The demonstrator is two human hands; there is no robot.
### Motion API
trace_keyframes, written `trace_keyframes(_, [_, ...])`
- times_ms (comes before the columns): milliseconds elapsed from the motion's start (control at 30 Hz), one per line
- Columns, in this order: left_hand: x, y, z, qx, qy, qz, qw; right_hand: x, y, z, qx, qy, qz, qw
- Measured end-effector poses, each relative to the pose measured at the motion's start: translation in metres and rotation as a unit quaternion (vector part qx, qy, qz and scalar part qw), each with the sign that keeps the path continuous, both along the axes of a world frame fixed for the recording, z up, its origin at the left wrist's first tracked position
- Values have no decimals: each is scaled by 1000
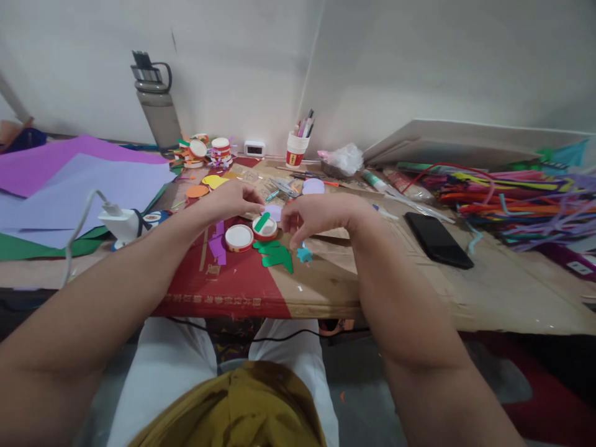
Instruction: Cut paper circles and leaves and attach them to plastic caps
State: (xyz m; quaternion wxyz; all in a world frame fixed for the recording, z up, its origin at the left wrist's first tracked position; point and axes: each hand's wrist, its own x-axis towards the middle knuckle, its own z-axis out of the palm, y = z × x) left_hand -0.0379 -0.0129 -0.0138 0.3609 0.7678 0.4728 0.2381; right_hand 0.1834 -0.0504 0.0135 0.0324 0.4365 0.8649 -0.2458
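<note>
My left hand [235, 200] is over the middle of the table, thumb and forefinger drawn together; what they pinch, if anything, is too small to make out. Just below its fingertips, a green paper strip [262, 222] lies across a small round white-topped piece with a red rim [265, 234]. My right hand [316, 217] hovers opposite, fingers loosely bent and apart, holding nothing visible. Under it is a teal flower-shaped piece [304, 253]. A second round white piece [239, 238] sits to the left. Green paper cutouts [278, 256] and purple paper strips [217, 244] lie nearby.
A water bottle [158, 108], finished-looking paper drums [220, 152], a small clock [254, 148] and a paper cup of pens [297, 151] stand along the wall. Coloured sheets [93, 186] lie left beside a charger [121, 225]. At right are a phone [437, 239] and pipe cleaners [512, 198].
</note>
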Motion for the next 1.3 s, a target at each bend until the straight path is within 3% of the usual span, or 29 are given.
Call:
trace_keyframes(267, [-3,8,-7,27,-14,-1,1000,-30,-28,1,69,-144,-21,987])
trace_keyframes(500, [-3,5,0,68,43,-10,997,-34,-25,2,47,-171,26,984])
trace_keyframes(700, [1,-8,12,70,6,25,997,-12,-9,3,-17,-24,73,997])
trace_keyframes(833, [4,-15,14,21,-101,16,995,-1,-3,5,-23,116,24,993])
trace_keyframes(1000, [4,-13,11,-91,-183,-60,977,-8,6,-4,-40,344,-117,931])
trace_keyframes(1100, [2,-11,8,-128,-182,-84,971,-17,9,-10,-4,414,-188,891])
trace_keyframes(1167, [0,-10,7,-130,-188,-92,969,-22,9,-12,3,446,-195,874])
trace_keyframes(1300, [-4,-8,8,-137,-234,-99,957,-24,10,-15,-15,503,-135,853])
